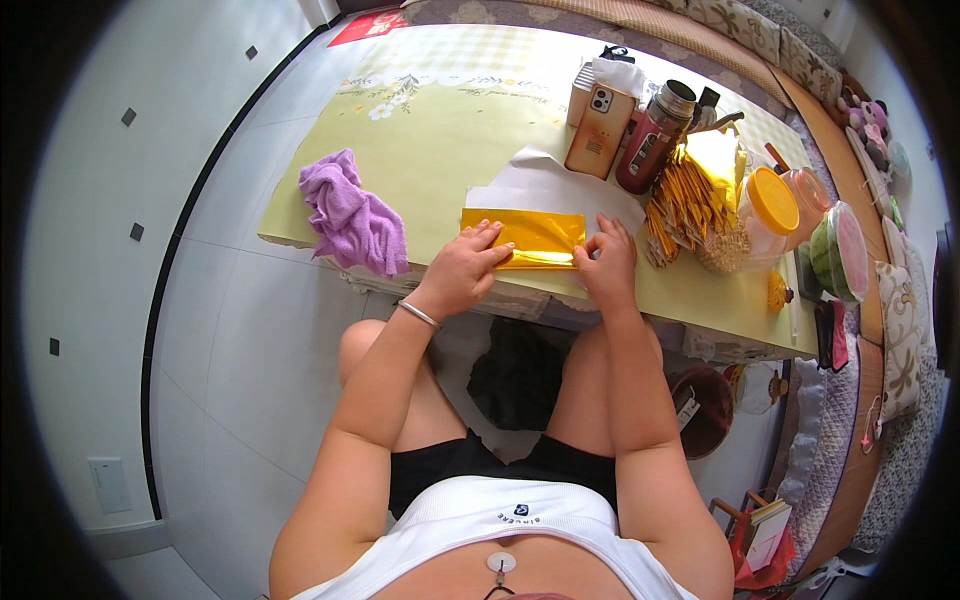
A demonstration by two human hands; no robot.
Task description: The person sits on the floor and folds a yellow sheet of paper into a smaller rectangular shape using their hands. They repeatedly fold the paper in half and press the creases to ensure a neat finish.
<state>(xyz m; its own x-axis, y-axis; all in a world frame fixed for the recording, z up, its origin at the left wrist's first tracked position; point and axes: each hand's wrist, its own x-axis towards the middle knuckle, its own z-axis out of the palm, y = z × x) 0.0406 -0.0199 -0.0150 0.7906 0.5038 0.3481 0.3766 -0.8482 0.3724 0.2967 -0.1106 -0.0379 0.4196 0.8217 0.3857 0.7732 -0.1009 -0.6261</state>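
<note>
The left grip (462,266), fingers laid flat and slightly parted, presses the left end of the gold foil (542,236), which lies between both hands, on white paper (545,185) over the desk (435,150), its right end touched by the right grip (608,258), whether pinching I cannot tell.

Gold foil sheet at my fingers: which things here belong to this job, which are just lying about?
In use: shiny rectangular gold foil sheet, touched by left fingers and right fingers; likely white paper sheet, fanned gold foil bundle.

Seemingly lying about: crumpled purple cloth, orange-backed phone, dark red metal flask, clear yellow-lidded jar.
</note>
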